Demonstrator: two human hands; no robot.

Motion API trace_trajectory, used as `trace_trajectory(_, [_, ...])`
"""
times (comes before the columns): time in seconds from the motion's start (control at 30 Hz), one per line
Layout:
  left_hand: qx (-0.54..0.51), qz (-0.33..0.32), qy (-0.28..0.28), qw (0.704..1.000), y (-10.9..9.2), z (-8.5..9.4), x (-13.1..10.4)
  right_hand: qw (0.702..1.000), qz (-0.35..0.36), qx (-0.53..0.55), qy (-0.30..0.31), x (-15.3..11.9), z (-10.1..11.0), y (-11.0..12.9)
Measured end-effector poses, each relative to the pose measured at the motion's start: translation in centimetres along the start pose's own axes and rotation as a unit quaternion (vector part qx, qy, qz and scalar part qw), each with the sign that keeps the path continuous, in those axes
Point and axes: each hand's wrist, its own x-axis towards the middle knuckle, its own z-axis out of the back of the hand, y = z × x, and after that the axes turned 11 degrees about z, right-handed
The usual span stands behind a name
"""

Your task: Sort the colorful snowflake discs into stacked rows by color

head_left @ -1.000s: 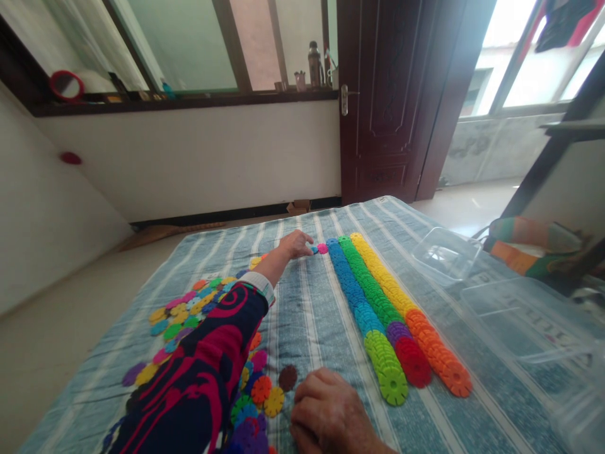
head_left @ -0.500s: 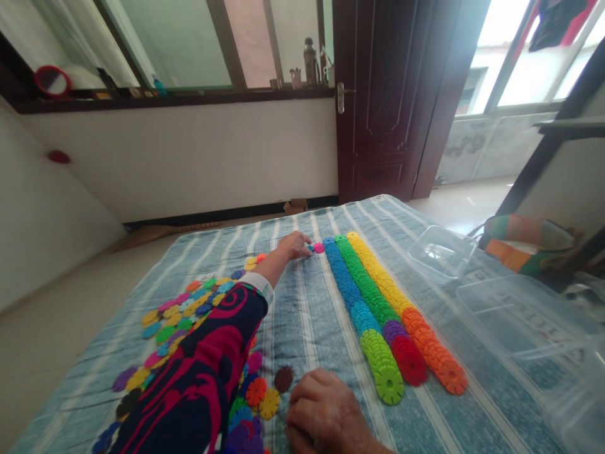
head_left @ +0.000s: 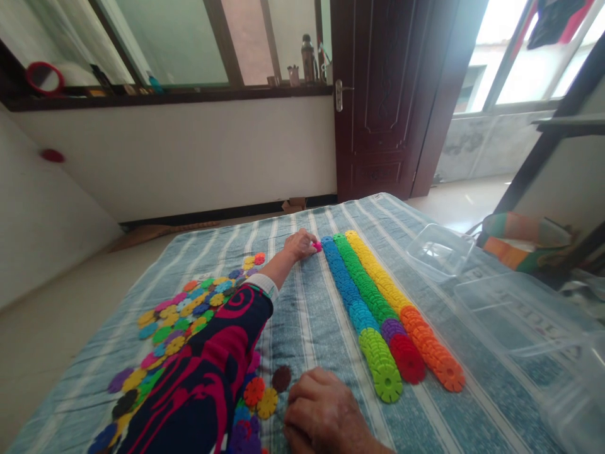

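Note:
My left hand (head_left: 301, 244) reaches to the far part of the bed, its fingers pinched at a small pink notched plastic disc (head_left: 317, 246). That disc lies just left of the far end of a row of overlapping blue discs (head_left: 344, 284). Beside it run a green row (head_left: 363, 277) and a yellow row (head_left: 373, 268), with lime, purple, red and orange discs at the near ends. My right hand (head_left: 328, 410) rests curled on the sheet near the front; its fingertips and anything under them are hidden. Left of it lie a brown disc (head_left: 282, 378) and a yellow disc (head_left: 267, 403).
A loose spread of mixed coloured discs (head_left: 184, 309) covers the left of the striped sheet (head_left: 302, 315), partly behind my left sleeve. Clear plastic containers (head_left: 442, 252) stand on the right side. Beyond the bed are a wall and a dark door (head_left: 373, 94).
My left hand has moved slightly right, so its fingertips now meet the pink disc. The blue bit seen at its fingertips no longer shows. My right hand stays put.

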Motion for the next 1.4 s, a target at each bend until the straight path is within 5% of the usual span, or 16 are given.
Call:
trace_trajectory(0.37, [-0.020,-0.004,-0.030,0.999,0.3,-0.6,0.2,1.000,0.001,0.006,0.013,0.1,0.3,0.0])
trace_trajectory(0.67, [-0.020,0.009,-0.061,0.998,2.9,0.1,-0.7,1.000,-0.007,0.015,0.019,0.2,0.5,0.5])
trace_trajectory(0.83, [-0.014,0.012,-0.063,0.998,5.6,0.2,-4.7,0.997,-0.042,0.035,0.052,0.9,1.8,1.3])
trace_trajectory(1.17, [-0.019,0.033,-0.041,0.998,12.4,1.4,-16.7,0.992,-0.058,0.072,0.082,1.0,3.1,2.1])
trace_trajectory(1.4, [-0.081,0.042,-0.027,0.995,13.5,0.6,-21.3,0.993,-0.051,0.070,0.085,0.8,3.0,2.1])
